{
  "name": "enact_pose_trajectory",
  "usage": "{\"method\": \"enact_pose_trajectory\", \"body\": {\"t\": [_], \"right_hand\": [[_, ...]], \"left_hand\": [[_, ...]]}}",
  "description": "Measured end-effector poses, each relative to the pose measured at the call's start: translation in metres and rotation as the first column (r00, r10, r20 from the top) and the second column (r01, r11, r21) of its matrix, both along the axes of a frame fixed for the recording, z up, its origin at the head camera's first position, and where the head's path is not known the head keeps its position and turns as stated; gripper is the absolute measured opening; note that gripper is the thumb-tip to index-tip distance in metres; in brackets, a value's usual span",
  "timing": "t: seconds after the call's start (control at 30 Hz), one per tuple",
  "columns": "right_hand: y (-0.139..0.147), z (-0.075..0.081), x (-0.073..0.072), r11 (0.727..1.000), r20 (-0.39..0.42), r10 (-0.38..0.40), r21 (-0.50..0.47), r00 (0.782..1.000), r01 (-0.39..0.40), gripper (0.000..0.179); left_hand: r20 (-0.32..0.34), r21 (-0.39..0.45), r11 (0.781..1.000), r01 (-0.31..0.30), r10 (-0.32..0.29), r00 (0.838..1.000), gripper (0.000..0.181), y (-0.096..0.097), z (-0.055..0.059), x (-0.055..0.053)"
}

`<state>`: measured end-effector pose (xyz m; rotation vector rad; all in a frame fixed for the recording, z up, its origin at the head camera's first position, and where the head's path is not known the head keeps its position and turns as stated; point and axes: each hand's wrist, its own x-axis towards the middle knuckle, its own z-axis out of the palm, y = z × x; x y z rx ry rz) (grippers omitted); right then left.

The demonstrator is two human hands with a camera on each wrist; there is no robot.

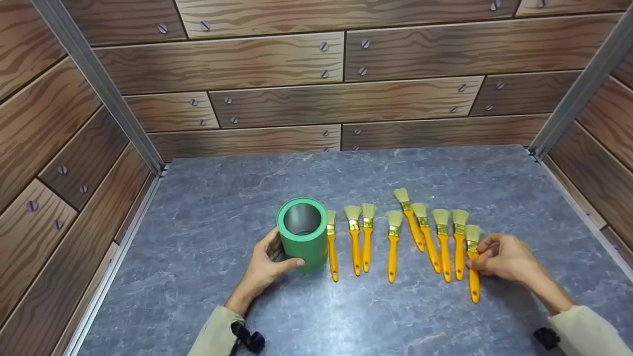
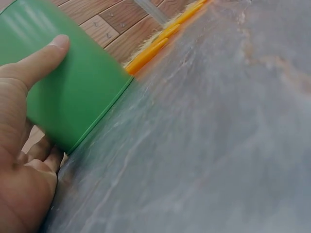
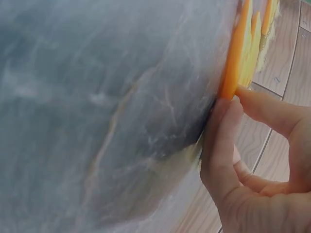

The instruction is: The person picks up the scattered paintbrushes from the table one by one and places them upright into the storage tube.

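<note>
My left hand (image 1: 262,269) grips a green cylindrical can (image 1: 311,254), its thumb across the front and the fingers round the far side. The can stands upright on the table, and its open top shows a grey inside. At the right end of a row of paintbrushes, my right hand (image 1: 509,259) pinches the orange handle of a paintbrush (image 1: 474,284) between thumb and fingertips. That brush lies on the table, bristles pointing away. In the right wrist view, the fingertips meet at the orange handle (image 3: 236,53).
Several more orange-handled paintbrushes lie between the hands, including one paintbrush (image 1: 333,252) close beside the can and a tilted paintbrush (image 1: 414,230) farther back. The grey marbled table (image 1: 222,198) is bounded by wood-patterned walls (image 1: 277,64) and metal corner posts (image 1: 99,84).
</note>
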<state>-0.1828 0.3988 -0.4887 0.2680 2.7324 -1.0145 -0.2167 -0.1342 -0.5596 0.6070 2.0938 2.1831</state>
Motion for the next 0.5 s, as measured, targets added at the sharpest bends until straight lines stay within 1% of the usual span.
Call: {"method": "enact_pose_trajectory", "body": {"t": [0.17, 0.37, 0.5], "right_hand": [[0.0025, -0.0003, 0.0006, 0.999, 0.045, -0.032, -0.002, 0.998, 0.032, 0.050], [0.0035, -0.0009, -0.0018, 0.998, 0.033, -0.062, 0.001, 0.998, 0.062, 0.048], [0.0061, -0.0044, -0.0002, 0.995, 0.045, -0.072, -0.061, 0.996, 0.075, 0.047]], "left_hand": [[0.008, -0.007, 1.000, -0.009, 0.009, 1.000, 0.092, 0.0013, -0.0010, 0.0012], [-0.001, -0.024, 0.999, -0.028, 0.028, 1.000, 0.094, 0.0008, -0.0009, 0.0005], [0.011, -0.031, 0.999, -0.030, 0.030, 0.999, 0.095, 0.0009, -0.0001, 0.0001]]}}
